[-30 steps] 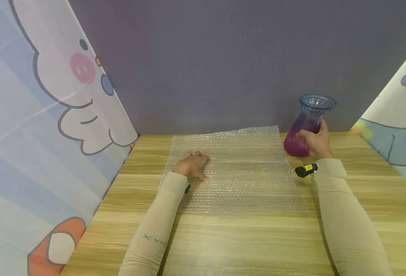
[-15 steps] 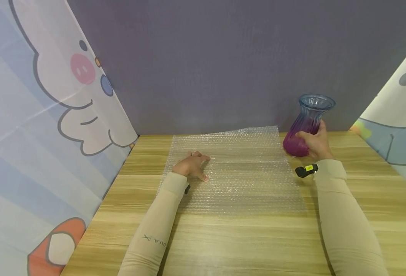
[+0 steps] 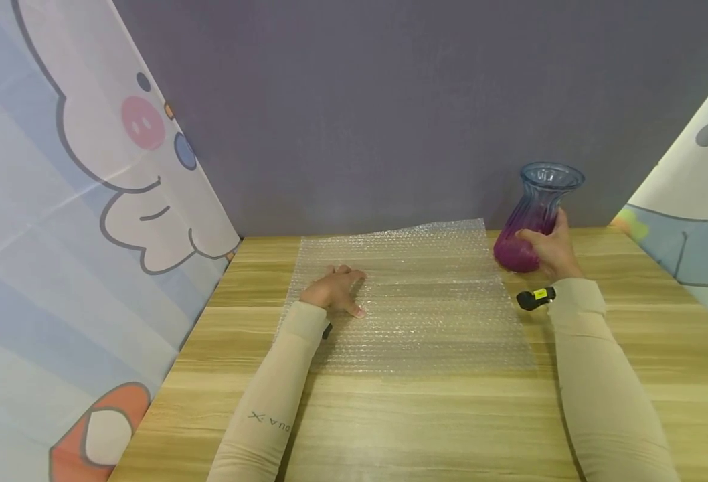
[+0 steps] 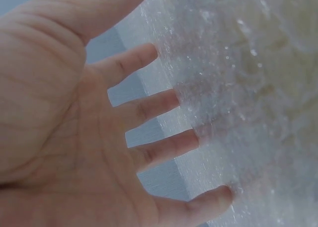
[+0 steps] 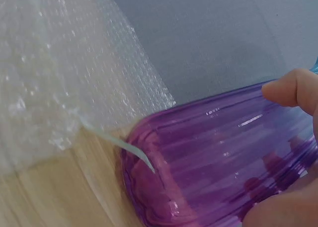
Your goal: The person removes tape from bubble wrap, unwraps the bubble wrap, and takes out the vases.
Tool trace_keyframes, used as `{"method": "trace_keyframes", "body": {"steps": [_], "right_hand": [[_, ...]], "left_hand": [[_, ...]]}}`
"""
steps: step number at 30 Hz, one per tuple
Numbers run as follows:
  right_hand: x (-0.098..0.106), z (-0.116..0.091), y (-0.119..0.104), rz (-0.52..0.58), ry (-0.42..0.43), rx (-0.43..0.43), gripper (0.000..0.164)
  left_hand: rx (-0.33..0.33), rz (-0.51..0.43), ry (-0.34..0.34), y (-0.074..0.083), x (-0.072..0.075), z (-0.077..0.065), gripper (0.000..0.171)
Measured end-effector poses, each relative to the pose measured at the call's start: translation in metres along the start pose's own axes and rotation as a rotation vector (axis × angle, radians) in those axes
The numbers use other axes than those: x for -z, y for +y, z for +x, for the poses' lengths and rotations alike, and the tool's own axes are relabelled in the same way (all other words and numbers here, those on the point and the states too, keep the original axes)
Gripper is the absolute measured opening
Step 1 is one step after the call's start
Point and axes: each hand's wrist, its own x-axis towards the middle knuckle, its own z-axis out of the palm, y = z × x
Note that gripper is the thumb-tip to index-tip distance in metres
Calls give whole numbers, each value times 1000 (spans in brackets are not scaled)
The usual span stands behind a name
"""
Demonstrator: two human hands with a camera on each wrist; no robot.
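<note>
My left hand rests with spread, straight fingers on a flat sheet of clear bubble wrap. In the left wrist view its fingertips meet the bubbly surface. To the right of the sheet, a ribbed glass vase fades from purple at the base to blue at the flared rim. My right hand grips the vase low on its body, thumb on the near side. Through the purple glass in the right wrist view, the far fingers show faintly. The vase stands upright near the sheet's right edge.
The wood-grain table runs up to a grey back wall. Cartoon-printed cloths hang on the left and on the right. A small black device with a yellow label sits at the right wrist.
</note>
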Motion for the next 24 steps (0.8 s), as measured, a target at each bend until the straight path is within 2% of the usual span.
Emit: {"method": "trace_keyframes", "body": {"steps": [6, 12, 15, 17, 20, 22, 24], "right_hand": [[4, -1, 0, -204, -12, -48, 83], [4, -5, -9, -319, 4, -66, 85], [1, -8, -17, -386, 47, -87, 88], [-2, -9, -24, -406, 109, -103, 87], [-9, -14, -38, -345, 262, -103, 67], [-15, -18, -47, -220, 389, -52, 51], [-22, -24, -58, -72, 486, 36, 44]], "left_hand": [[2, 4, 2, 1, -2, 2, 95], [0, 8, 6, 2, -2, 2, 91], [-3, 8, 5, 3, -1, 2, 90], [-5, 3, -2, 2, -1, 1, 90], [-12, -12, -17, 1, 0, -1, 90], [-15, -26, -31, 0, 1, -2, 89], [-19, -27, -43, -2, 2, -2, 88]]}}
